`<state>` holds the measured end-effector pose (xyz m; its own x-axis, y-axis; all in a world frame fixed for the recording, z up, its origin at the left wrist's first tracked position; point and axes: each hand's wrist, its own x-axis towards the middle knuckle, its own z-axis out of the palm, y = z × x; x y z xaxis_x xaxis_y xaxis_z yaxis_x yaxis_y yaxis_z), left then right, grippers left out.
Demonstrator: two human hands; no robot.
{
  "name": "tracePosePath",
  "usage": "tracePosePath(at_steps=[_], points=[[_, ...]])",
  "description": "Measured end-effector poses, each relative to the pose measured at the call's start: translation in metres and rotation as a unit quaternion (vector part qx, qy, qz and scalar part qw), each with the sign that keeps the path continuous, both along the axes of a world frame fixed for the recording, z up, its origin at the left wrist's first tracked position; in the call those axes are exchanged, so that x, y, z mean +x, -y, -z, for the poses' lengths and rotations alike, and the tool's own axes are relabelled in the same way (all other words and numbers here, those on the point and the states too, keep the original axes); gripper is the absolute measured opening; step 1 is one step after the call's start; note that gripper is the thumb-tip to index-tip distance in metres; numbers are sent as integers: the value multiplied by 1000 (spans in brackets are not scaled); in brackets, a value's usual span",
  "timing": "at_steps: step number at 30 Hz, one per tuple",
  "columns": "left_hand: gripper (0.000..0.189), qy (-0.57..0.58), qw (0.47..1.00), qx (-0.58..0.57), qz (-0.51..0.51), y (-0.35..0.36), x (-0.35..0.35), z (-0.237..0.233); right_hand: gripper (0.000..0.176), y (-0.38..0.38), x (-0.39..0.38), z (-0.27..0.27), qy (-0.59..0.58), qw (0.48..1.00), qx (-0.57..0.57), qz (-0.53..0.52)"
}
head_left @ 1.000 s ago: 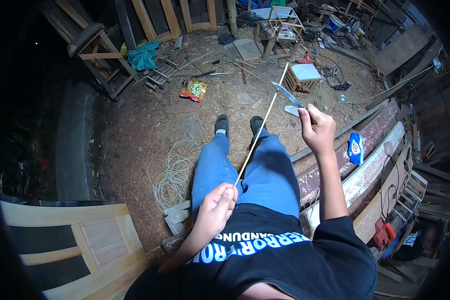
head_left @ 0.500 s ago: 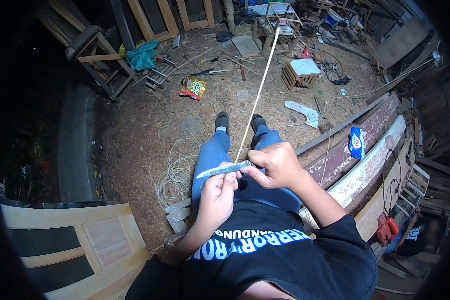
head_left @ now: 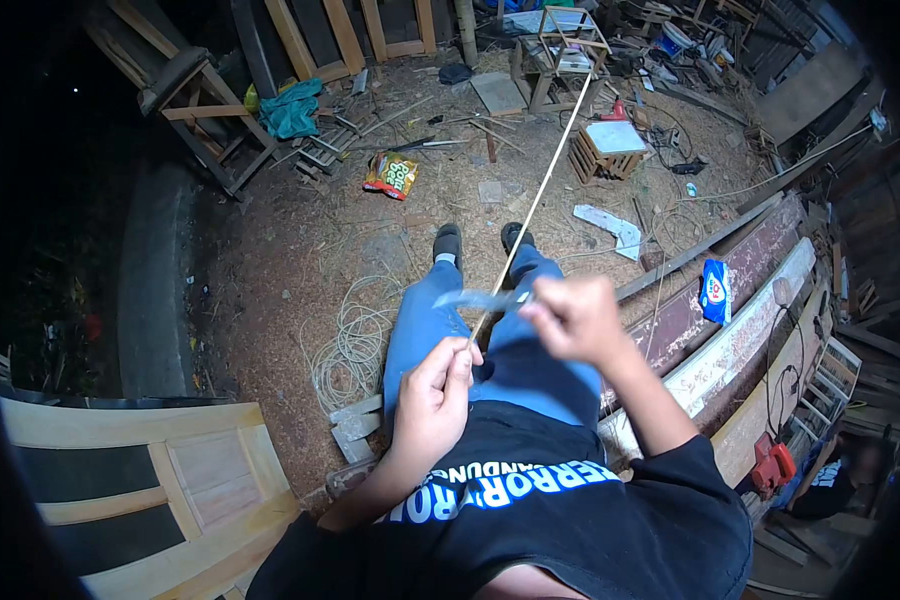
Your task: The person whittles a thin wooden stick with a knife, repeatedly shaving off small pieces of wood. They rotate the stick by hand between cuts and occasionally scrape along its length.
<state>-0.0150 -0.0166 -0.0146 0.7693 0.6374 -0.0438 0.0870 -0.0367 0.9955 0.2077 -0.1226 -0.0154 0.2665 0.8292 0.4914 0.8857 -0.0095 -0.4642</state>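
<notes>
I sit with my legs in blue jeans stretched out over a sawdust floor. My left hand (head_left: 433, 393) pinches the near end of a long thin pale stick (head_left: 536, 200) that runs up and away toward the wooden frames. My right hand (head_left: 575, 318), blurred by motion, grips a knife (head_left: 480, 299) whose blade points left and lies across the stick just above my left hand.
A coil of thin cord (head_left: 348, 345) lies left of my legs. A snack bag (head_left: 391, 176), a small wooden crate (head_left: 606, 148) and scrap wood litter the floor ahead. Long beams (head_left: 730, 340) with a blue packet (head_left: 712, 291) run along my right. A wooden door panel (head_left: 140, 480) lies at lower left.
One second ago my right hand held the knife far out along the stick; it came back to my left hand, and now slides slightly outward along the stick, blurred.
</notes>
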Motion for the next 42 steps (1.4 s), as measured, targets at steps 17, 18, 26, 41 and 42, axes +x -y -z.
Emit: tracePosePath(at_steps=[17,18,26,41,42], points=[[16,-18,997,74,10,10,-6,-18,44,-1,1,-8,55,995,53,66],[17,-37,998,54,25,12,-10,-16,42,0,11,-6,13,993,65,102],[21,13,998,55,-18,8,-1,-9,41,0,-34,-11,30,997,14,-67],[17,7,999,37,-13,1,-18,14,45,-1,33,-1,-325,927,149,112],[16,26,999,-16,-26,-2,-14,15,46,-2,20,6,-371,915,129,93]])
